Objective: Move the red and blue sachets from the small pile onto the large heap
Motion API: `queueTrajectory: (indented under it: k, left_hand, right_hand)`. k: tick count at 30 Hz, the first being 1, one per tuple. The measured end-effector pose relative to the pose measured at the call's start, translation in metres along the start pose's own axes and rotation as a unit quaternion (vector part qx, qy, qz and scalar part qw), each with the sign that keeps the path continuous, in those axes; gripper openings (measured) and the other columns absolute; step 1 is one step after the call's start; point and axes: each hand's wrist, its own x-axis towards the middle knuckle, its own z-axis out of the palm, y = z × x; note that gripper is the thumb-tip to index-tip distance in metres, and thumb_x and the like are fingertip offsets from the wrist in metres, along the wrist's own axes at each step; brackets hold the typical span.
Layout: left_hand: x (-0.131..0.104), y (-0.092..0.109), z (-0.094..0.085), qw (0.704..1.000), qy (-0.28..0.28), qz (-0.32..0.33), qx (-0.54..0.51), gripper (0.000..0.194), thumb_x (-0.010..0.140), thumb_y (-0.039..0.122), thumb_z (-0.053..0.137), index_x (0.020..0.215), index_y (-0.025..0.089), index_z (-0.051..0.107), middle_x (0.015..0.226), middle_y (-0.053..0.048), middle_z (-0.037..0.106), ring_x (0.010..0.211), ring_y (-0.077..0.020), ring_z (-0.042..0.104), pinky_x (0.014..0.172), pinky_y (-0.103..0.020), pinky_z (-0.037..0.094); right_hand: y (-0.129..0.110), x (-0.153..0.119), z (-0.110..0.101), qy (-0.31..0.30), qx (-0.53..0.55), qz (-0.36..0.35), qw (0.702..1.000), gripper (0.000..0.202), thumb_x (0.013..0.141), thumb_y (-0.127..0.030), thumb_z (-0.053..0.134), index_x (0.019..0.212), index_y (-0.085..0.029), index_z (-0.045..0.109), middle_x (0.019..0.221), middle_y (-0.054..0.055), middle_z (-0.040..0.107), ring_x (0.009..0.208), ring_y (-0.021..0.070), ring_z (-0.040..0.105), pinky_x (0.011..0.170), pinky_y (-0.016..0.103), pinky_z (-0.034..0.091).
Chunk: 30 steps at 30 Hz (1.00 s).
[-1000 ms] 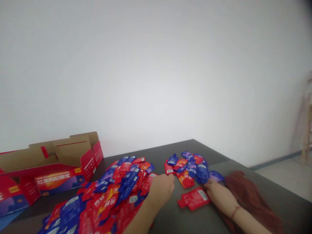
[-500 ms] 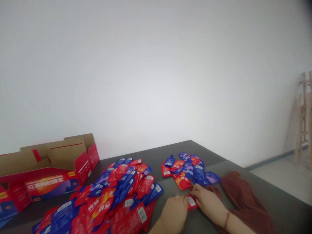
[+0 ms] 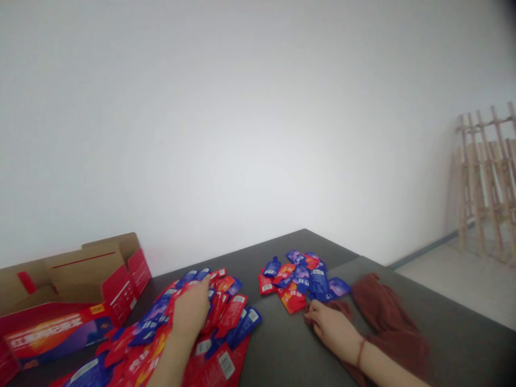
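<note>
My left hand [image 3: 192, 307] reaches over the large pile of red and blue sachets [image 3: 231, 314], its back toward me. Its fingertips touch down among the sachets at the pile's far side and are mostly hidden, so I cannot tell whether one is pinched. My right hand [image 3: 332, 327] rests on the table with its fingers curled closed on a brown cloth [image 3: 389, 317], which spreads out behind and beneath the wrist. Just beyond its fingertips lies a smaller group of red and blue sachets [image 3: 318, 285].
Open red cardboard boxes [image 3: 116, 293] with brown insides stand at the left. The dark table [image 3: 278, 344] has its far edge by a white wall [image 3: 258, 134]. A wooden rack [image 3: 484, 172] leans at the right beyond the table.
My left hand has moved left from beside my right hand onto the large pile. The red sachet between the hands is no longer seen there. The view has turned slightly right.
</note>
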Motion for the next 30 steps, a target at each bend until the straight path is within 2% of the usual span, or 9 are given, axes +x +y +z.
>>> queueTrajectory:
  k: [4,6,8,10,12,16,20,25,30]
  left_hand:
    - [0.001,-0.034,0.009,0.997,-0.009,-0.035,0.066,0.040,0.089,0.007,0.031,0.121,0.011,0.055,0.113,-0.016,0.064,0.100,-0.0229,0.064,0.081,-0.032,0.047]
    - [0.000,-0.040,0.014,0.994,-0.033,-0.054,0.091,0.039,0.090,0.007,0.027,0.109,0.008,0.061,0.108,-0.018,0.065,0.099,-0.0258,0.063,0.080,-0.036,0.047]
    - [0.001,-0.034,0.017,0.991,-0.040,-0.070,0.103,0.041,0.090,0.007,0.025,0.103,0.006,0.063,0.106,-0.020,0.065,0.099,-0.0280,0.063,0.081,-0.039,0.046]
    - [0.001,-0.014,0.019,0.995,-0.013,-0.040,0.087,0.038,0.089,0.007,0.028,0.106,0.006,0.063,0.109,-0.019,0.064,0.103,-0.0275,0.060,0.087,-0.039,0.044]
    - [0.001,0.020,0.022,0.997,0.020,0.065,0.026,0.036,0.089,0.008,0.033,0.110,0.008,0.062,0.118,-0.016,0.061,0.112,-0.0238,0.055,0.098,-0.036,0.037]
    - [-0.008,0.110,0.037,0.967,-0.034,0.202,-0.152,0.032,0.092,0.021,0.039,0.117,0.017,0.059,0.123,-0.008,0.060,0.117,-0.0197,0.052,0.101,-0.030,0.035]
    - [-0.016,0.177,0.057,0.946,-0.048,0.254,-0.198,0.034,0.089,0.031,0.050,0.120,0.016,0.056,0.121,-0.010,0.059,0.114,-0.0239,0.052,0.097,-0.033,0.040]
    - [-0.014,0.210,0.063,0.963,-0.047,0.216,-0.154,0.039,0.088,0.037,0.054,0.116,0.010,0.058,0.112,-0.014,0.062,0.108,-0.0289,0.055,0.088,-0.037,0.046]
    - [-0.015,0.217,0.062,0.967,-0.060,0.222,-0.110,0.034,0.089,0.025,0.049,0.115,0.005,0.059,0.114,-0.018,0.061,0.108,-0.0298,0.055,0.086,-0.038,0.047]
  right_hand:
    - [-0.002,0.000,-0.003,-0.003,0.008,0.001,1.000,0.031,0.083,-0.009,0.039,0.086,-0.020,0.067,0.098,0.004,0.061,0.087,0.0165,0.062,0.076,0.025,0.040]
    - [-0.004,0.000,-0.005,-0.012,0.010,0.006,1.000,0.030,0.083,-0.009,0.039,0.084,-0.020,0.067,0.097,0.004,0.062,0.088,0.0167,0.062,0.076,0.025,0.040]
    - [-0.006,0.000,-0.006,-0.016,0.006,0.013,1.000,0.030,0.083,-0.009,0.040,0.084,-0.020,0.067,0.098,0.005,0.062,0.087,0.0171,0.062,0.075,0.025,0.040]
    - [-0.006,0.000,-0.006,-0.014,-0.001,0.018,1.000,0.029,0.084,-0.010,0.040,0.085,-0.020,0.067,0.099,0.005,0.062,0.086,0.0174,0.062,0.073,0.025,0.040]
    - [-0.006,0.001,-0.005,-0.011,-0.003,0.017,1.000,0.029,0.084,-0.010,0.040,0.086,-0.020,0.067,0.099,0.005,0.062,0.085,0.0175,0.063,0.072,0.025,0.040]
    - [-0.002,0.000,-0.001,-0.001,0.006,0.001,1.000,0.029,0.084,-0.010,0.040,0.085,-0.020,0.067,0.098,0.005,0.062,0.086,0.0175,0.062,0.074,0.025,0.041]
    - [0.004,0.001,0.003,0.008,0.014,-0.014,1.000,0.030,0.083,-0.011,0.040,0.086,-0.021,0.067,0.097,0.004,0.062,0.085,0.0169,0.062,0.074,0.025,0.041]
    - [0.008,0.002,0.006,0.008,0.024,-0.022,0.999,0.029,0.082,-0.011,0.040,0.083,-0.022,0.066,0.095,0.004,0.062,0.084,0.0166,0.061,0.074,0.025,0.041]
    - [0.008,0.003,0.007,0.006,0.043,-0.021,0.999,0.030,0.079,-0.010,0.040,0.083,-0.022,0.067,0.094,0.004,0.062,0.085,0.0165,0.061,0.075,0.025,0.041]
